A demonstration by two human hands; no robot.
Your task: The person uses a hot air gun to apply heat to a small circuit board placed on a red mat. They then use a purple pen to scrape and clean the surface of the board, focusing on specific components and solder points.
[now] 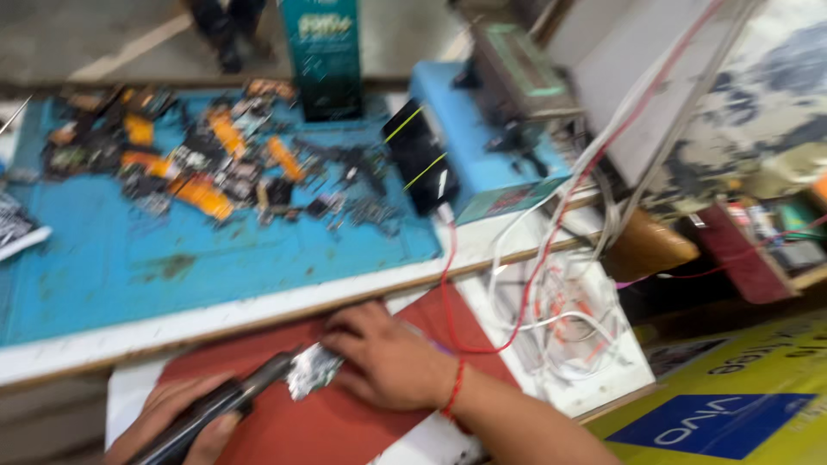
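2 hands work over a dark red rectangular mat on the white worktop. At the mat's lower left edge, the left hand is clenched around a long black cylindrical tool, whose tip meets a small silvery circuit board lying near the mat's middle. Just right of that board, the right hand presses down on it with bent fingers, pinning its edge. Beyond the mat lies a blue work mat strewn with orange and black parts.
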